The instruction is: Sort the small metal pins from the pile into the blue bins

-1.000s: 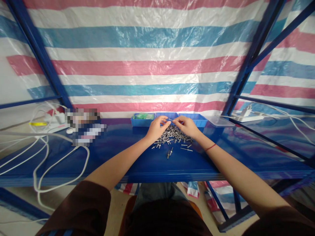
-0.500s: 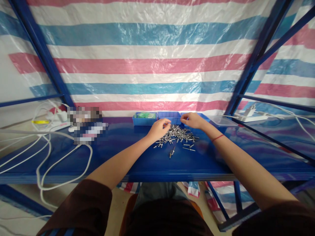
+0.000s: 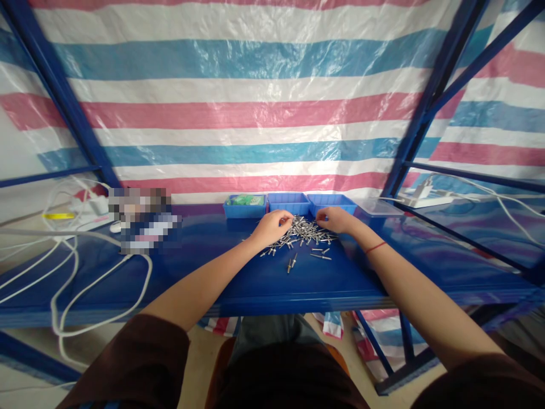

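A heap of silvery blind rivets (image 3: pixel 305 232) lies on the blue table (image 3: pixel 255 281), with several strays nearer the front edge. My left hand (image 3: pixel 273 226) is at the left side of the heap, its fingers curled together. At the right side, my right hand (image 3: pixel 334 220) reaches down with thumb and fingers closed near the rivets. Whether either hand pinches a rivet is too small to see. Behind the heap stand a left blue bin (image 3: pixel 246 212) with green-and-white packets, a middle blue bin (image 3: pixel 293 204) and a right blue bin (image 3: pixel 340 204).
White cables (image 3: pixel 145 284) loop across the left of the table near a blurred-out patch (image 3: pixel 149 218). A clear plastic lid (image 3: pixel 377 208) lies right of the bins. Farther right is a white power strip (image 3: pixel 430 199). Blue frame posts rise at both sides.
My right hand has come down from in front of the right bin to the heap's right edge. My left hand stays by the heap. The whole view has shifted slightly.
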Motion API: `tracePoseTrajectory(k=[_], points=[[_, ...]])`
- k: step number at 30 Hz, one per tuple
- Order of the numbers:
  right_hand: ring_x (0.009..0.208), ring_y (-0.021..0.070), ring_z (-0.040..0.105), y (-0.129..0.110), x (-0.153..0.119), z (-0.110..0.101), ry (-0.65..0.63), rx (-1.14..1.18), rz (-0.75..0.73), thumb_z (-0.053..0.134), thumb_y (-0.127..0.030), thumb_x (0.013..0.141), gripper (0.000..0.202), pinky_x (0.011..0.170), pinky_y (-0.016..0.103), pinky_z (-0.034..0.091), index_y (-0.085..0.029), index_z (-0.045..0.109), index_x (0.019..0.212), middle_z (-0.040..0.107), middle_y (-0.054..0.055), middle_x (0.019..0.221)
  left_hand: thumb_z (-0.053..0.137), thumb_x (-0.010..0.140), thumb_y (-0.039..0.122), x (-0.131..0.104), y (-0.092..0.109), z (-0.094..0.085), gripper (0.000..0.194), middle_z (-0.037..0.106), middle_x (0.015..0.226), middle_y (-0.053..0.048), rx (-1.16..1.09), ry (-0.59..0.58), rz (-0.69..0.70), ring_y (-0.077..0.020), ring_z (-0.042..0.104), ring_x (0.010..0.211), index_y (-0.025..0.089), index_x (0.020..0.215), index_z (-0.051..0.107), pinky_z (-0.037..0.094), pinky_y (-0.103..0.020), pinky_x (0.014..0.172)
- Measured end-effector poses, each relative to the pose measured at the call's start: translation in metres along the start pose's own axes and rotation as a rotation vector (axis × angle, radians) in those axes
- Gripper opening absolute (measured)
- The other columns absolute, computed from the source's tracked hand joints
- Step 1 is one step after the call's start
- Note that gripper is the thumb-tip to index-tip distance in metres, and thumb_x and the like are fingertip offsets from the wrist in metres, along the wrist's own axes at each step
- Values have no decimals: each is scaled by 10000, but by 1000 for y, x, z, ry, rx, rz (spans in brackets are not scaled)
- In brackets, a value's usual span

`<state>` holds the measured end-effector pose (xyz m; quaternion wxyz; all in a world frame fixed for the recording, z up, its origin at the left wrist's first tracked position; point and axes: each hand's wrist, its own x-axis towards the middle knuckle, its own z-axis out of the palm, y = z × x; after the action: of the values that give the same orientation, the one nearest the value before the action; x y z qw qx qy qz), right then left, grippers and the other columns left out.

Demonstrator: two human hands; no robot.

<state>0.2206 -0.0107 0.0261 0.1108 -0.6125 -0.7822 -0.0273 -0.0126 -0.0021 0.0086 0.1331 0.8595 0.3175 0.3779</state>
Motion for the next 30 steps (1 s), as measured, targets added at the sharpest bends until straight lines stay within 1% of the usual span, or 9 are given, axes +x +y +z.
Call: tracePoseTrajectory(k=[4, 8, 10, 13, 15, 17, 20, 26, 30], points=[[695, 168, 623, -4, -7, -6, 119, 233, -13, 549, -221, 750, 134, 674, 280, 460, -170, 642, 832, 688, 57, 775, 523, 806, 237, 0, -3, 3, 185, 688, 922, -53, -25, -8, 8, -146, 630, 799, 158, 919, 647, 492, -285, 781], [643, 151, 620, -22, -13, -11, 88, 783, -30, 578, -260, 740, 258, 586, 282, 488, -180, 571, 985, 687, 55, 785, 557, 796, 268, -1, -2, 5, 191, 691, 905, -51, -68, -17, 19, -139, 632, 779, 160, 932, 636, 499, -286, 771], [697, 154, 635, -33, -15, -12, 83, 996, -21, 609, -290, 728, 259, 596, 284, 504, -189, 559, 961, 689, 67, 840, 583, 786, 296, -1, 1, 5, 226, 690, 882, -46, -93, -10, 18, -132, 631, 751, 163, 964, 620, 504, -284, 748], [760, 158, 645, -47, -16, -13, 99, 1190, 20, 653, -345, 710, 248, 625, 282, 516, -191, 558, 879, 687, 77, 895, 629, 759, 320, -1, 6, 5, 308, 683, 865, -40, -145, 54, 12, -118, 625, 704, 164, 1020, 579, 508, -273, 702], [736, 141, 634, -53, -17, -12, 98, 1250, 34, 670, -376, 701, 262, 595, 257, 502, -191, 572, 859, 680, 62, 881, 638, 757, 320, 0, 9, 3, 302, 681, 863, -39, -180, 124, 11, -114, 626, 703, 164, 1006, 569, 507, -262, 688], [676, 116, 602, -58, -17, -10, 94, 1266, 41, 681, -394, 692, 265, 547, 226, 470, -188, 597, 836, 659, 32, 793, 625, 773, 317, 1, 12, 2, 245, 682, 858, -38, -201, 183, 19, -115, 631, 720, 164, 958, 578, 503, -251, 685], [617, 97, 551, -63, -17, -8, 86, 1282, 48, 687, -406, 685, 259, 497, 203, 419, -184, 625, 803, 602, -2, 684, 581, 811, 302, 2, 13, -1, 159, 686, 855, -30, -199, 217, 60, -113, 634, 737, 169, 898, 594, 495, -237, 681], [627, 89, 536, -66, -18, -5, 23, 1334, 47, 679, -403, 692, 239, 508, 211, 410, -173, 647, 748, 628, 30, 797, 558, 829, 272, 2, 15, -3, 114, 687, 838, -15, -138, 289, 103, -107, 627, 727, 178, 868, 609, 476, -222, 651], [604, 94, 528, -67, -15, -4, 90, 1347, 19, 701, -381, 675, 247, 510, 224, 410, -170, 640, 788, 602, 13, 706, 559, 829, 260, 1, 13, -3, 123, 688, 866, -19, -117, 307, 117, -102, 622, 729, 184, 904, 620, 472, -213, 641]])
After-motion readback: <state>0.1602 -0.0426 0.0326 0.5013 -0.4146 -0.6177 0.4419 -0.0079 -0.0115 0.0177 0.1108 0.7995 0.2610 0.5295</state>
